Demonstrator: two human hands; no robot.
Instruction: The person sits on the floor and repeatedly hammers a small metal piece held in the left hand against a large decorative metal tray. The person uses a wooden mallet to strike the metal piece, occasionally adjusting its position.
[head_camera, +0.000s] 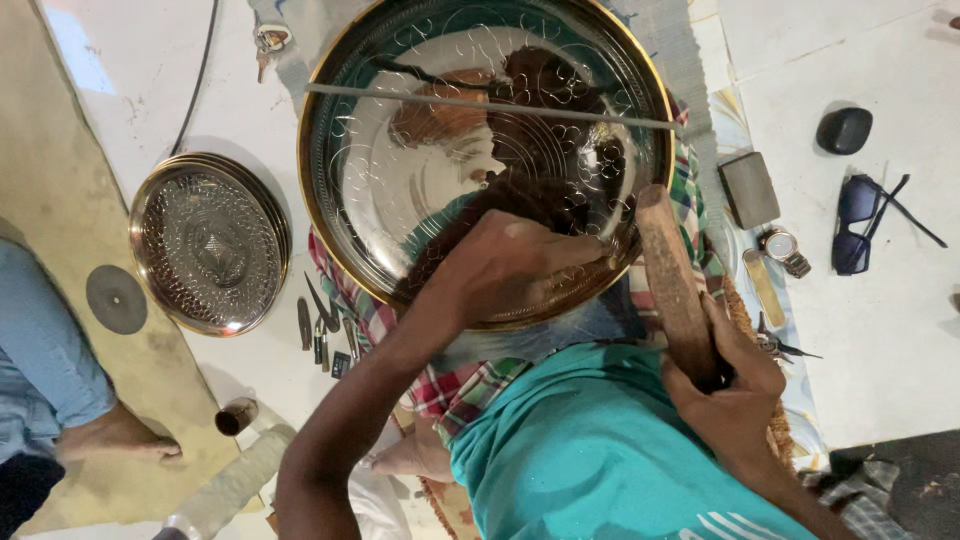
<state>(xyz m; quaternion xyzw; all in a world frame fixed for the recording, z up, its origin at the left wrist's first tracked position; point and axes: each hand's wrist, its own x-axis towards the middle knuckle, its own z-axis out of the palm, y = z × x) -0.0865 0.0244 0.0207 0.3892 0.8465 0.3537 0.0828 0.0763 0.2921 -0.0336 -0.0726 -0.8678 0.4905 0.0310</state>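
Observation:
A large round shiny metal tray (400, 190) with a gold rim and engraved curls lies across a checked cloth on my lap. My left hand (510, 265) rests on its lower part, fingers closed around a small tool whose tip touches the tray near the rim at the right. My right hand (735, 385) grips a thick wooden mallet handle (672, 270), which points up toward the tray's right rim. A thin metal rod (490, 105) lies across the tray's upper part.
A stack of smaller engraved trays (210, 240) sits at the left, with small chisels (320, 325) beside it. Sunglasses (865, 220), a wristwatch (783, 250), a dark block (748, 188) and a black case (844, 130) lie at the right. Another person's foot (120, 435) is at lower left.

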